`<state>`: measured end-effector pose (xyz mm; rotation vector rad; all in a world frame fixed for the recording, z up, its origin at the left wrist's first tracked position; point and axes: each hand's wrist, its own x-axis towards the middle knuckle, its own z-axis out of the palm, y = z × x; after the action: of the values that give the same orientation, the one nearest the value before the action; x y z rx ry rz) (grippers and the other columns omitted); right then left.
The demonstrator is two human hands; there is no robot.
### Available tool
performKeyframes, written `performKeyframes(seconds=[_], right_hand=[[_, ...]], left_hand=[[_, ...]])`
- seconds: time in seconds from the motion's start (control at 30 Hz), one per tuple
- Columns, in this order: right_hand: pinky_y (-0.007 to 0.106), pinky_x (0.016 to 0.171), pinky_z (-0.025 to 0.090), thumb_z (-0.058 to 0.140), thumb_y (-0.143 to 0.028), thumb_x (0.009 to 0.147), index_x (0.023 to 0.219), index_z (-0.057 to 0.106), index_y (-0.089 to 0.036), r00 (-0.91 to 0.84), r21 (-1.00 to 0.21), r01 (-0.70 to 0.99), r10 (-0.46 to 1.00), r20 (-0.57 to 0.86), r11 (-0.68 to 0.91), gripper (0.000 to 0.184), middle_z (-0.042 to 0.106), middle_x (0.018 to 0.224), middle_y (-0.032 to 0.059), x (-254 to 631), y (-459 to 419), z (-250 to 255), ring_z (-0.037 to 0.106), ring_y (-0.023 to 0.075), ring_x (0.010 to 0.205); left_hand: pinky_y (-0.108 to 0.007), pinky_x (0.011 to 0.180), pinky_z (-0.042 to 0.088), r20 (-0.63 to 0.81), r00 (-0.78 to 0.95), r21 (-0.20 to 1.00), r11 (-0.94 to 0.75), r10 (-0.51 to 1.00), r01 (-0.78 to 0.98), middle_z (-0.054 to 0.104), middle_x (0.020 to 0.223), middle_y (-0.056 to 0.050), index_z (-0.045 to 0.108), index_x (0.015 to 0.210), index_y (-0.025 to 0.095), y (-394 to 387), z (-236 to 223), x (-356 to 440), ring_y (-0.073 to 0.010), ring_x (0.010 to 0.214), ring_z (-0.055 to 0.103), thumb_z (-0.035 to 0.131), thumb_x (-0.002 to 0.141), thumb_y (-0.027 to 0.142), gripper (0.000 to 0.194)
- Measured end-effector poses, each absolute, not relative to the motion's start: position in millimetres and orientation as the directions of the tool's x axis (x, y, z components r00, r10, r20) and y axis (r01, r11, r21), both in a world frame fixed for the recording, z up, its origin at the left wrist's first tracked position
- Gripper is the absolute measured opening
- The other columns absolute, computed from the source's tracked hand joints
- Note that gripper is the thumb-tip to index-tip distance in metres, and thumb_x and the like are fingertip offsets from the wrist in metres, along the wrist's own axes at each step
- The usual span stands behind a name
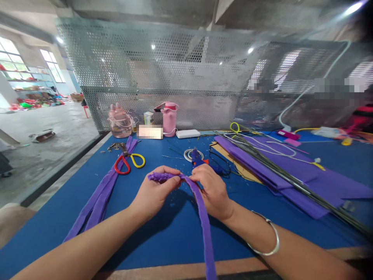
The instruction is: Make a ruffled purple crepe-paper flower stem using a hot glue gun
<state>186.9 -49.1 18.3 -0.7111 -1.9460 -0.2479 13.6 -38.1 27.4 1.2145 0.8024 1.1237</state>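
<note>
Nearest me, one long purple strip [206,237] hangs past the near edge of the blue table [136,249] and runs up to two bare hands. The left hand [159,190] has thumb and forefinger pressed together on it, the strip's crinkled end jutting out to the left; the right hand [214,192] pinches it just beside, fingers drawn in with scarcely a gap. On the left lie more purple lengths [107,182] — at least two — with one pair of scissors [126,153] on them. Beyond the right hand sits one blue glue gun [197,157]. To the right, dark stems [287,174], too many to count, cross folded purple sheets [335,186]. At the far side stand two drink containers: a clear bottle [121,126], seemingly part-filled with clear liquid, and a pink jug [169,121] — its contents hidden.
</note>
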Motion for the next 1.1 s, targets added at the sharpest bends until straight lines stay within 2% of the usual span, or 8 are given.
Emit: performKeyframes(seconds=[0.17,0.3,0.4,0.53,0.67,0.8,0.97,1.1], right_hand=[[0.030,0.064,0.047,0.056,-0.009,0.086,0.083,0.052,-0.021,-0.228,-0.284,0.551,0.468,0.854,0.785,0.013,0.055,0.076,0.0019,186.0,-48.7,14.9,0.054,0.0159,0.072],[0.032,0.066,0.048,0.057,-0.009,0.085,0.084,0.053,-0.021,-0.317,-0.195,0.519,0.399,0.860,0.832,0.012,0.056,0.077,0.0027,197.2,-44.4,19.2,0.054,0.0166,0.073],[0.034,0.067,0.048,0.055,-0.009,0.085,0.085,0.054,-0.020,-0.404,-0.066,0.506,0.304,0.863,0.860,0.011,0.057,0.078,0.0045,206.6,-40.9,26.7,0.054,0.0178,0.075],[0.031,0.062,0.047,0.052,-0.010,0.087,0.080,0.056,-0.017,-0.557,0.082,0.507,0.254,0.791,0.858,0.011,0.058,0.073,0.0065,206.9,-41.6,33.4,0.050,0.0173,0.070],[0.029,0.060,0.045,0.045,-0.013,0.092,0.075,0.057,-0.017,-0.678,0.188,0.521,0.269,0.684,0.832,0.021,0.058,0.071,0.0059,200.7,-44.5,30.8,0.048,0.0170,0.069],[0.030,0.063,0.045,0.045,-0.018,0.094,0.076,0.057,-0.017,-0.656,0.122,0.533,0.318,0.684,0.837,0.023,0.058,0.072,0.0064,198.3,-44.4,27.0,0.047,0.0172,0.070],[0.033,0.067,0.047,0.052,-0.019,0.091,0.079,0.057,-0.016,-0.539,-0.048,0.536,0.385,0.749,0.843,0.014,0.058,0.075,0.0072,197.2,-40.5,22.2,0.050,0.0180,0.073],[0.031,0.065,0.047,0.054,-0.016,0.089,0.077,0.054,-0.018,-0.461,-0.129,0.549,0.428,0.777,0.826,0.013,0.055,0.072,0.0039,195.9,-40.8,16.7,0.050,0.0172,0.072]], left_hand=[[-0.029,0.082,0.050,0.317,0.308,0.948,-0.312,0.897,-0.066,0.070,0.092,-0.006,0.067,0.081,0.016,-40.2,30.7,11.1,-0.0171,0.087,0.064,0.065,0.077,0.019,0.005],[-0.032,0.085,0.050,0.361,0.451,0.915,-0.404,0.816,-0.001,0.069,0.103,-0.008,0.064,0.105,0.018,-34.5,28.8,4.6,-0.0190,0.094,0.065,0.063,0.078,0.016,0.026],[-0.030,0.079,0.052,0.224,0.548,0.967,-0.252,0.806,-0.026,0.065,0.111,-0.009,0.045,0.132,0.021,-17.7,23.3,-2.7,-0.0184,0.092,0.066,0.064,0.077,0.014,0.059],[-0.027,0.073,0.052,-0.036,0.370,0.992,0.078,0.928,-0.099,0.064,0.108,-0.011,0.054,0.118,0.017,1.3,25.2,-9.8,-0.0149,0.081,0.067,0.065,0.079,0.027,0.042],[-0.027,0.061,0.051,-0.254,0.651,0.954,0.297,0.715,0.047,0.068,0.099,-0.012,0.064,0.104,0.014,-6.0,37.6,-12.3,-0.0160,0.071,0.066,0.056,0.084,0.047,0.040],[-0.020,0.043,0.033,-0.203,0.696,0.952,-0.028,0.689,0.305,0.069,0.076,-0.005,0.069,0.087,0.014,-16.8,41.6,-10.9,-0.0085,0.047,0.049,0.054,0.085,0.043,0.032],[-0.024,0.068,0.043,0.146,0.675,0.788,-0.498,0.723,0.363,0.072,0.085,-0.002,0.071,0.099,0.018,-17.8,40.4,-10.7,-0.0161,0.074,0.061,0.051,0.088,0.031,0.027],[-0.024,0.072,0.044,0.287,0.702,0.583,-0.700,0.652,0.411,0.073,0.093,-0.004,0.071,0.103,0.019,-20.1,38.9,-11.5,-0.0176,0.081,0.064,0.046,0.091,0.025,0.028]])
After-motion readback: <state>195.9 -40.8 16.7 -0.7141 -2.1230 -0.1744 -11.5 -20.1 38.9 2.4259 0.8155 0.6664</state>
